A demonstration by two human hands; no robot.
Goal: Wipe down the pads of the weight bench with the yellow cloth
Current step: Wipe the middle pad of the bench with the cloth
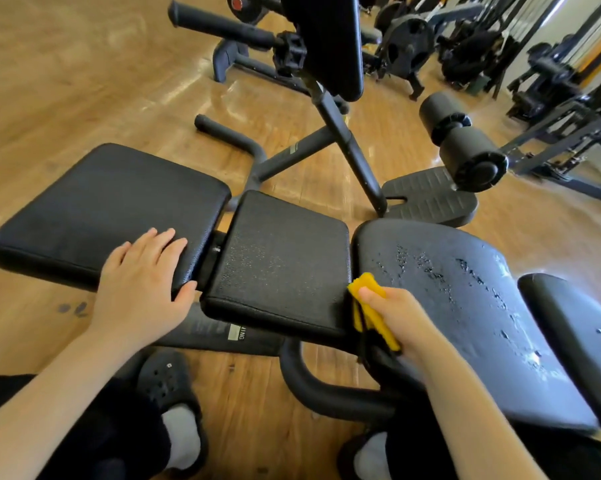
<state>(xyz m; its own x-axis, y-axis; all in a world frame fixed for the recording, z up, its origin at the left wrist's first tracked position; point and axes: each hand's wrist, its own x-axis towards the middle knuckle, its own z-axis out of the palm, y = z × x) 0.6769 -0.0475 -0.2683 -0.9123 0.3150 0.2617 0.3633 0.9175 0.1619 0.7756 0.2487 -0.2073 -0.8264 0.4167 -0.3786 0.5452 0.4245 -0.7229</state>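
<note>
The weight bench has a long black back pad point(95, 206) at the left and a smaller black seat pad point(281, 261) in the middle. My left hand point(143, 282) lies flat, fingers spread, on the right end of the back pad. Folded in my right hand point(399, 317) is the yellow cloth point(368, 303), which presses against the right side edge of the seat pad, in the gap beside a curved black pad point(465, 306) covered with water droplets. Part of the cloth is hidden under my fingers.
A black machine with an upright pad point(326, 43), foam rollers point(465, 140) and a ribbed footplate point(430, 199) stands just behind the bench. Weight plates and racks point(410, 43) fill the back right. My feet in black clogs point(167, 379) rest on the wooden floor under the bench.
</note>
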